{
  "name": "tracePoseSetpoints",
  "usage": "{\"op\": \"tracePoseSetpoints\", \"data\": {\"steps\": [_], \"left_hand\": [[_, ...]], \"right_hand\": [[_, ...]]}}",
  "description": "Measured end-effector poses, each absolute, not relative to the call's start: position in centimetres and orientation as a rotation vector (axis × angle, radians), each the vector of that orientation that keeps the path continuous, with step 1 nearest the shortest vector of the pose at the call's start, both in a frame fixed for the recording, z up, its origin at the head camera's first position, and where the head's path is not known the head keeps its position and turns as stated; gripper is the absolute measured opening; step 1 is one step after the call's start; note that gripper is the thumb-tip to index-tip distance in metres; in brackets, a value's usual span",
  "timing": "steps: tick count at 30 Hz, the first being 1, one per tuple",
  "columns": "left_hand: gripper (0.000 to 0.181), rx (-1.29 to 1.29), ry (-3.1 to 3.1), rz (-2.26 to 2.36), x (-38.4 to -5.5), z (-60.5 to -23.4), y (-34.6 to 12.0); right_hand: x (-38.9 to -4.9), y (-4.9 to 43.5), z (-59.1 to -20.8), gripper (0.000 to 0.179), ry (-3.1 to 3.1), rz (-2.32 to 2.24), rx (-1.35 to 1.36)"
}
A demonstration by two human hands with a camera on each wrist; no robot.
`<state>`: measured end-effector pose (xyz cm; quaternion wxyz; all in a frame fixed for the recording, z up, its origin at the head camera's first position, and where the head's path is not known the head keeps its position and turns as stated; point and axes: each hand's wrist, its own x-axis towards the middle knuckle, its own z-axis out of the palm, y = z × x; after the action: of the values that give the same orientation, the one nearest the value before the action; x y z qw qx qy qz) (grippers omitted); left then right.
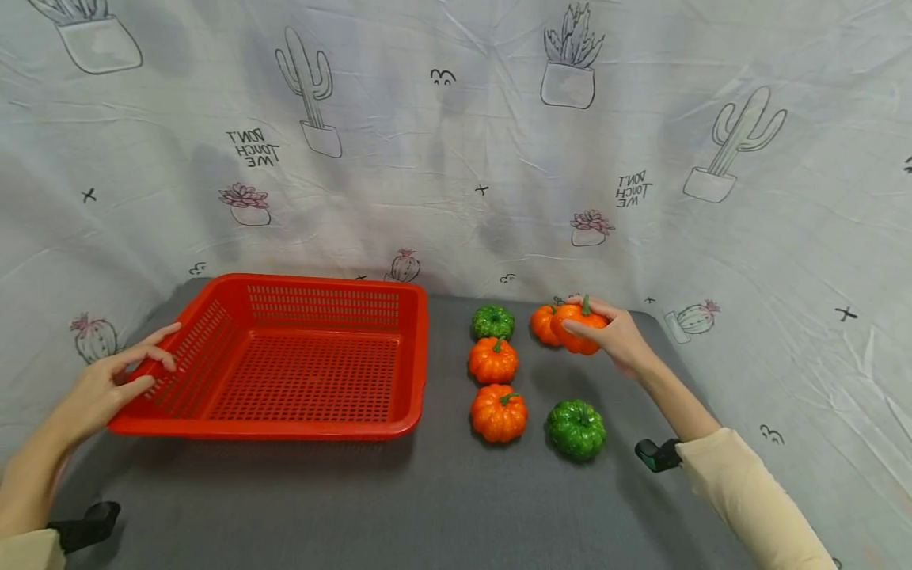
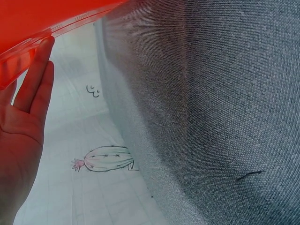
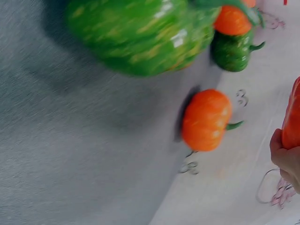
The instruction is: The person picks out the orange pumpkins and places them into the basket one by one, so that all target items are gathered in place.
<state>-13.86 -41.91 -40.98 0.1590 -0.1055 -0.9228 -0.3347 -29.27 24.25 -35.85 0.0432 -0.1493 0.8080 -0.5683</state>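
A red slotted plastic basket [image 1: 306, 427] stands at the left with nothing in it. At its left rim my left hand [image 1: 107, 388] grips the edge; in the left wrist view two fingers [image 2: 37, 79] lie along the basket's outer side. My right hand [image 1: 616, 336] holds a small orange pumpkin [image 1: 580, 331] by its side, stem up, in front of another orange pumpkin [image 1: 544, 325]. In the right wrist view the held orange pumpkin [image 3: 293, 119] shows at the right edge, away from the table.
Between basket and right hand, a dark green pumpkin [image 1: 493, 323] and two orange pumpkins [image 1: 493, 361] [image 1: 499, 414] form a column. A green pumpkin [image 1: 576, 430] sits nearer, below the right hand. A cactus-printed cloth [image 1: 456, 158] hangs behind the grey table [image 1: 456, 507].
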Motion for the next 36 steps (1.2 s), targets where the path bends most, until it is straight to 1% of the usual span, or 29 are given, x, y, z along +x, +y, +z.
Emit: {"op": "tracePoseSetpoints", "data": {"steps": [3,7,12,15,25,29,36], "left_hand": [[0.011,-0.282,-2.653,-0.952,-13.8,-40.9,-41.9],[0.013,-0.272,-2.659,-0.937,-13.8,-40.7,-41.8],[0.018,-0.359,-2.627,-0.935,-13.7,-40.6,-41.7],[0.018,-0.39,-2.625,-0.924,-13.7,-40.7,-41.8],[0.014,-0.367,-2.629,-0.968,-13.4,-40.7,-41.9],[0.014,-0.337,-2.634,-0.97,-13.4,-40.6,-41.8],[0.014,-0.372,-2.62,-0.983,-13.5,-40.9,-41.9]], "right_hand": [[-29.1,23.4,-35.2,0.043,2.444,-1.74,-0.47],[-28.8,22.3,-34.2,0.04,2.426,-1.736,-0.514],[-28.2,20.5,-33.3,0.039,2.374,-1.756,-0.608],[-28.1,19.4,-33.0,0.04,2.349,-1.784,-0.652],[-27.9,15.4,-31.3,0.037,2.279,-1.77,-0.726],[-27.9,13.9,-30.7,0.038,2.255,-1.771,-0.734],[-28.0,11.5,-30.0,0.039,2.186,-1.779,-0.772]]}}
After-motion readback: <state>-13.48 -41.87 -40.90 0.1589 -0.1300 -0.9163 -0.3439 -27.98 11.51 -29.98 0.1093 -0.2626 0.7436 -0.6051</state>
